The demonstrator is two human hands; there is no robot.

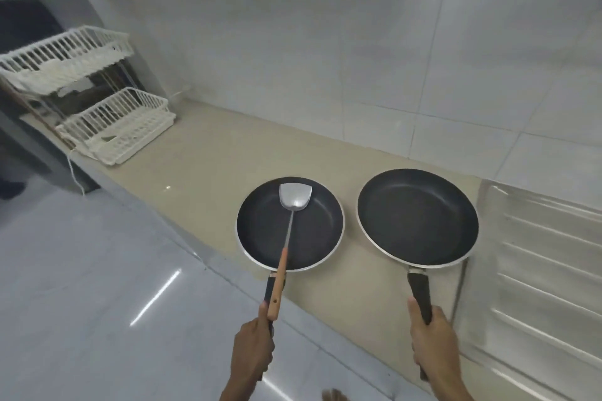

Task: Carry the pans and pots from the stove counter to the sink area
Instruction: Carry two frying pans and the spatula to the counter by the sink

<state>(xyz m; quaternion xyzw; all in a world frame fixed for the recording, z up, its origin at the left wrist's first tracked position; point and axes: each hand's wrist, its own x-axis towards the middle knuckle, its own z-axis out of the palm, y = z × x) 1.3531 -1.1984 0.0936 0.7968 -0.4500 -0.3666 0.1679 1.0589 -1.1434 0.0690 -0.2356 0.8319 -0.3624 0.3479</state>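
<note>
Both hands grip pan handles: left hand (252, 348) clamps the small pan (290, 225) holding a spatula (290, 228), right hand (433, 342) clamps the large pan (418, 216) near the sink drainboard (547, 254).

Bare counter (202, 153) btwn rack (117, 127) & pans (290, 225)

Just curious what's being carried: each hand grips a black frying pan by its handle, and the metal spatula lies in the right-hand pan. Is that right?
Not quite. The head view shows the spatula lying in the pan held by the left hand, not the right one. The pan in the right hand has nothing in it. The rest is correct: each hand grips a black frying pan by its handle.
</note>
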